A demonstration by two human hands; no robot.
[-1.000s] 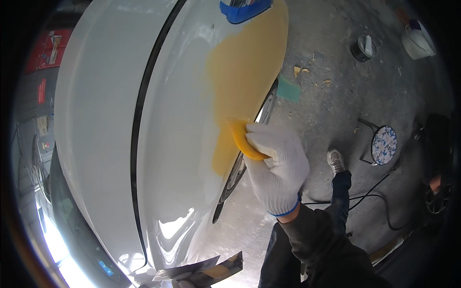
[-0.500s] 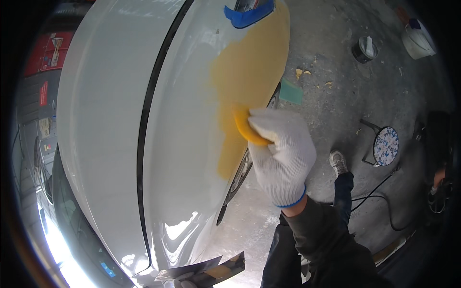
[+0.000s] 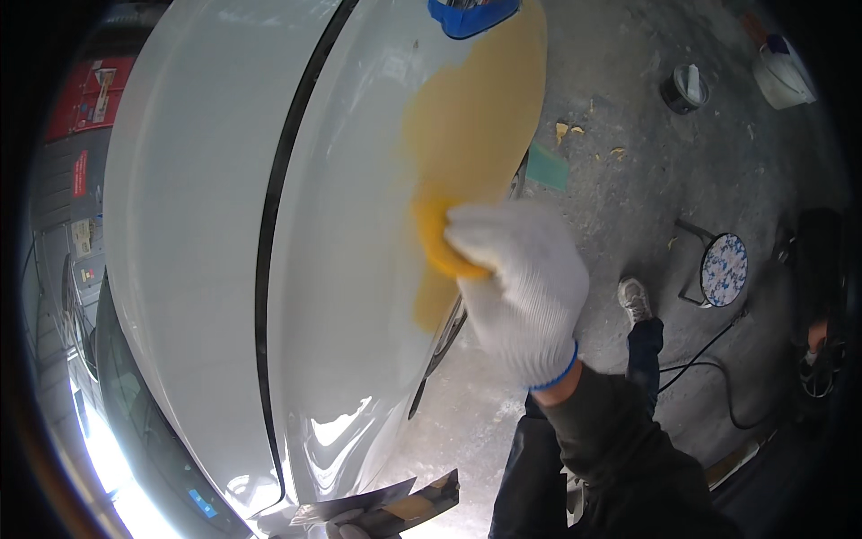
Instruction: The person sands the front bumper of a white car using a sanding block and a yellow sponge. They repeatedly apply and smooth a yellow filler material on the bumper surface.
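My right hand (image 3: 521,278), in a white knit glove with a blue cuff, is closed on a curved yellow sanding pad (image 3: 438,241). The pad lies against the white car fender (image 3: 350,234), at the left edge of its tan sanded patch (image 3: 476,117); motion smears it a little. At the bottom edge, the gloved fingertips of my left hand (image 3: 348,531) hold dark sandpaper sheets (image 3: 409,510), one stained with yellow patches. Most of that hand is out of view. Blue masking tape (image 3: 467,24) surrounds the lamp at the fender's far end.
A black gap runs between fender and hood (image 3: 189,225). On the concrete floor to the right are a green sheet (image 3: 547,167), a dark can (image 3: 679,97), a white bucket (image 3: 779,79), a round patterned stool (image 3: 723,269) and a black hose (image 3: 718,366). My shoe (image 3: 634,298) stands near the stool.
My right hand has moved slightly left with the yellow pad, further onto the fender. My left hand and the sheets have stayed nearly still.
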